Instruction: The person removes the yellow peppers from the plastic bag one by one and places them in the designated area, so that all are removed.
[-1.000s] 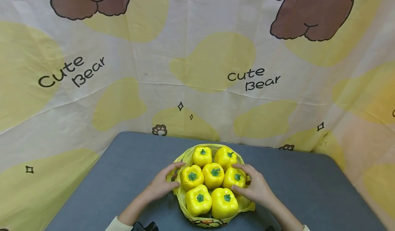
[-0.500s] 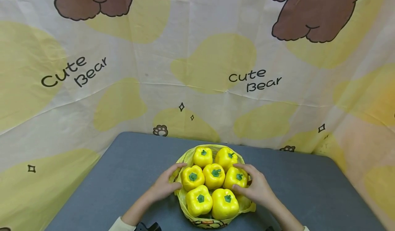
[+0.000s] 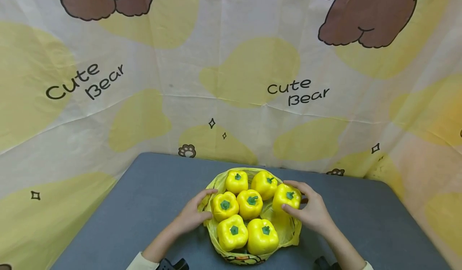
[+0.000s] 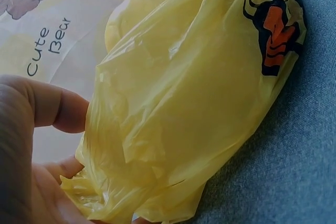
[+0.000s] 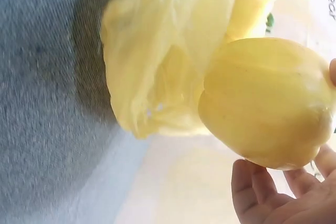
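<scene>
The person's right hand (image 3: 314, 210) was curved round a single yellow bell pepper (image 3: 285, 204), thumb on the near side and fingers at the far side and round the flank. I'd guess it was gripped by the sides because the rounded body filled the hand well and the green stem was left free, pointing up. That pepper was raised over the right side of the yellow plastic bag (image 3: 290, 238), where the side camera at that wrist showed it above the crumpled edge.

The left hand (image 3: 191, 212) had the opposite edge of the bag between its thumb and fingers — most likely to steady the thin, floppy plastic and keep its mouth spread.

The bag sat wide open, its rim forming a rough ring, with black and orange print on its near outer wall. Inside were six more peppers (image 3: 250, 204), mostly stem up: two at the far side, two across the middle, two at the near side. Beneath the held one lay a gap — bare yellow lining.

All this stood on a grey-blue desk (image 3: 162, 189), with a printed cloth (image 3: 216, 61) hanging behind.
</scene>
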Motion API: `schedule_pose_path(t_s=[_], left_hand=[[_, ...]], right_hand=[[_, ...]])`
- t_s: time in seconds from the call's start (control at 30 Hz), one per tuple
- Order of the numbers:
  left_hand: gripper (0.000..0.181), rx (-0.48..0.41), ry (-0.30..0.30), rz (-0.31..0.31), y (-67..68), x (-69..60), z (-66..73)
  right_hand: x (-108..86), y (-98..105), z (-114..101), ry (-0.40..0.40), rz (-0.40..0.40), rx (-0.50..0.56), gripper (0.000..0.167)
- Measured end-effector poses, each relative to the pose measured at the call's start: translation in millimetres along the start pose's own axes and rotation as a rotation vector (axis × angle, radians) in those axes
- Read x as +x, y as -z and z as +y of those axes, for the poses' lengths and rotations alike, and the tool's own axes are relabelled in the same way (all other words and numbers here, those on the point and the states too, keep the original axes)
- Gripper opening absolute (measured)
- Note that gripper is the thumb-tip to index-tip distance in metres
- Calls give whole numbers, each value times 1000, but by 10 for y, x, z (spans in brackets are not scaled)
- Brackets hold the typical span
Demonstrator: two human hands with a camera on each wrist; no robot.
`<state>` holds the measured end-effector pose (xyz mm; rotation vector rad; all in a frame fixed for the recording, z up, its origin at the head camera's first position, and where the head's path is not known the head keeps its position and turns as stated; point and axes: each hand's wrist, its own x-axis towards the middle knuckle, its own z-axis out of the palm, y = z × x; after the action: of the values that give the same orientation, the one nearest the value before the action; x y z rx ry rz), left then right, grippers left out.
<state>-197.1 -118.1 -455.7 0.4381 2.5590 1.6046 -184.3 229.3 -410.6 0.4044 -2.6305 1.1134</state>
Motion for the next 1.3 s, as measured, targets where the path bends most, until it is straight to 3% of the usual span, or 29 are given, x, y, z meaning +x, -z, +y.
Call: schedule_pose_path(t_s=[0.3,0.53,0.77,1.3], left_hand=[[68,2,0,14,6,-1,19],[68,-20,9,-7,16,-1,15],[68,-20,6,-12,23,-6,11],[69,-45,4,-6,26,-11,18]], right_hand=[[31,168,100,-72,40,27,57],[71,252,310,-165,78,46,60],[113,266,530,-238,90,-37,65],[198,221,722,-346,70,-33,68]])
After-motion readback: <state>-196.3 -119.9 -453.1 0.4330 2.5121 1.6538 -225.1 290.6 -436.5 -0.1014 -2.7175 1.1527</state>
